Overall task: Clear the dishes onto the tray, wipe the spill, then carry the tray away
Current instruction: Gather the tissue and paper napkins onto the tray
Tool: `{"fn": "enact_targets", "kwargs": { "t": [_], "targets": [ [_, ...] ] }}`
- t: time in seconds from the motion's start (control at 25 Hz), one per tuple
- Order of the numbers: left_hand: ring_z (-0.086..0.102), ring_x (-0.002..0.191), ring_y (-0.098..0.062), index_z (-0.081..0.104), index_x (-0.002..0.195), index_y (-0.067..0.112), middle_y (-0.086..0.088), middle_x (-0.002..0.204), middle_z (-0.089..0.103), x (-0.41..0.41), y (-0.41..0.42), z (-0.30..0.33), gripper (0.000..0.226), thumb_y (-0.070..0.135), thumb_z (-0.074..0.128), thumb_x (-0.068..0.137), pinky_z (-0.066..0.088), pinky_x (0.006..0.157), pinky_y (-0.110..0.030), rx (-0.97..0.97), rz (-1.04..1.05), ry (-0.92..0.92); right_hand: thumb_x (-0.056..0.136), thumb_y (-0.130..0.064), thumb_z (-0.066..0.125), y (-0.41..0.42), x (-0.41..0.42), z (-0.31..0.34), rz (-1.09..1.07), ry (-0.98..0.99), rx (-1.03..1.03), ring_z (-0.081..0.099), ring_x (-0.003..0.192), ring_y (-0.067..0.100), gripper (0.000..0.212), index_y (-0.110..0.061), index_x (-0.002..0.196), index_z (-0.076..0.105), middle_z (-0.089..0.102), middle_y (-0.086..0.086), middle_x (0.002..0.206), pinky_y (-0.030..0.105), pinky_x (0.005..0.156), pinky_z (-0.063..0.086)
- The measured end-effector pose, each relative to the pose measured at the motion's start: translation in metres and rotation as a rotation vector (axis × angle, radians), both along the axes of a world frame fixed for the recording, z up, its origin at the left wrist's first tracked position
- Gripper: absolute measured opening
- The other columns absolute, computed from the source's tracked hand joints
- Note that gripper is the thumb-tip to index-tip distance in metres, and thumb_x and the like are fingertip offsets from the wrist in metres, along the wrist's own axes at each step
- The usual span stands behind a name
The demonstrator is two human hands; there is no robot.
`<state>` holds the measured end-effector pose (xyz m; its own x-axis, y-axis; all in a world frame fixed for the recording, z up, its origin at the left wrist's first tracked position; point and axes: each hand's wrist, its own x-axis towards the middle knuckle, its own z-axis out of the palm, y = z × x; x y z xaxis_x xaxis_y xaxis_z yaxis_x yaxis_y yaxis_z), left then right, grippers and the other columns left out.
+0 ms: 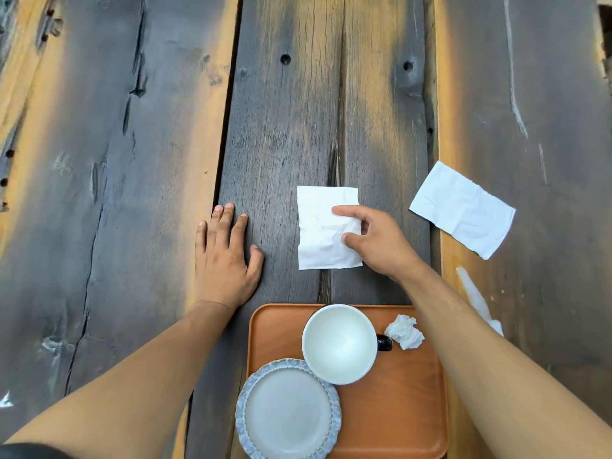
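The right hand (374, 240) pinched the right edge of a white napkin (323, 231) lying flat on the dark wooden tabletop (139, 144) just beyond the orange tray (397, 392), while the left hand (225, 256) lay spread and flat on the boards nearby. The napkin looked thin, limp and light, likely to tear once damp, so bunching it under the fingertips would probably serve better than dragging it by one edge. The bowl (339, 342) and plate (288, 412) already sat on the tray beside a crumpled tissue (405, 331); any spill was hard to make out.

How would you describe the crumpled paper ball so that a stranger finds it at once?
Start at the orange tray near the table's front edge. The crumpled paper ball lies in its far right corner, beside the white bowl. Unlike the two flat napkins on the wood, it is wadded up.
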<state>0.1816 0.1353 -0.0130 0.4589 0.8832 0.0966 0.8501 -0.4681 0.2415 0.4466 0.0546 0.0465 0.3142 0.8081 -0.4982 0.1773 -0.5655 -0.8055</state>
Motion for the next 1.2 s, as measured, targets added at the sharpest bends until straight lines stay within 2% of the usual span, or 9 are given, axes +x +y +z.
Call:
{"fn": "enact_targets", "kwargs": {
  "t": [0.16,0.32,0.48,0.72,0.8,0.92,1.0,1.08,1.2],
  "targets": [
    [0.033,0.154,-0.034,0.055,0.143,0.007,-0.017,0.162,0.041,0.000,0.000,-0.001,0.060,0.035,0.044,0.090,0.020,0.126,-0.056,0.008,0.004,-0.003,0.082,0.020,0.060,-0.007,0.000,0.007,-0.072,0.065,0.035,0.065,0.108,0.006,0.054,-0.010,0.126,0.068,0.066,-0.004,0.126,0.020,0.102,0.049],
    [0.033,0.154,-0.033,0.055,0.143,0.007,-0.017,0.162,0.041,-0.001,0.000,-0.001,0.061,0.035,0.045,0.090,0.020,0.127,-0.055,0.001,0.005,0.006,0.083,0.012,0.067,-0.015,0.004,0.006,-0.067,0.127,0.068,0.065,0.113,0.005,0.049,-0.015,0.124,0.069,0.067,-0.003,0.130,0.023,0.102,0.050],
    [0.033,0.154,-0.034,0.055,0.143,0.007,-0.018,0.162,0.040,-0.002,0.000,-0.002,0.061,0.034,0.045,0.090,0.020,0.127,-0.056,0.005,-0.003,-0.005,0.088,0.000,0.071,-0.018,0.005,0.009,-0.046,0.051,0.085,0.061,0.113,0.001,0.037,-0.014,0.123,0.069,0.065,0.000,0.130,0.012,0.100,0.044],
    [0.034,0.154,-0.035,0.055,0.143,0.006,-0.019,0.162,0.040,-0.002,0.000,-0.003,0.060,0.036,0.043,0.092,0.019,0.127,-0.056,-0.003,-0.013,-0.018,0.088,0.004,0.068,-0.013,0.008,0.014,-0.035,-0.049,0.118,0.056,0.110,-0.003,0.039,-0.013,0.123,0.069,0.063,0.003,0.127,0.006,0.099,0.040],
    [0.035,0.153,-0.036,0.057,0.140,0.006,-0.020,0.161,0.042,-0.002,0.001,-0.004,0.056,0.035,0.045,0.094,0.020,0.126,-0.056,-0.005,-0.017,-0.035,0.087,0.004,0.069,-0.013,0.006,0.017,-0.031,-0.062,0.141,0.058,0.113,0.003,0.039,-0.013,0.123,0.070,0.063,0.005,0.127,0.009,0.100,0.040],
    [0.046,0.144,-0.040,0.061,0.131,0.006,-0.020,0.147,0.056,-0.003,-0.002,0.002,0.045,0.034,0.049,0.098,0.028,0.123,-0.054,0.008,-0.058,-0.128,0.087,0.003,0.070,-0.016,0.004,0.021,-0.075,-0.038,0.171,0.061,0.118,0.013,0.037,-0.014,0.121,0.071,0.065,0.003,0.127,0.026,0.108,0.045],
    [0.062,0.123,-0.035,0.063,0.129,0.009,-0.016,0.124,0.068,0.002,-0.006,0.021,0.041,0.035,0.051,0.100,0.042,0.111,-0.043,-0.141,0.010,-0.367,0.089,0.002,0.070,-0.021,0.002,0.024,-0.125,0.020,0.195,0.064,0.117,0.014,0.035,-0.014,0.120,0.072,0.068,-0.001,0.125,0.037,0.107,0.049],
    [0.070,0.100,-0.023,0.060,0.131,0.025,-0.011,0.104,0.074,0.019,-0.010,0.052,0.033,0.035,0.056,0.100,0.052,0.095,-0.033,-0.529,0.149,-0.700,0.090,0.001,0.069,-0.024,0.001,0.028,-0.170,0.098,0.226,0.066,0.116,0.018,0.033,-0.014,0.119,0.073,0.070,0.000,0.124,0.042,0.104,0.052],
    [0.073,0.085,-0.024,0.053,0.137,0.035,-0.016,0.103,0.077,0.046,-0.013,0.083,0.038,0.023,0.061,0.102,0.060,0.079,-0.032,-1.007,0.143,-1.010,0.091,0.006,0.066,-0.026,-0.005,0.038,-0.211,0.230,0.259,0.070,0.110,0.018,0.033,-0.011,0.119,0.072,0.072,0.005,0.124,0.035,0.093,0.057]
  ]
}}
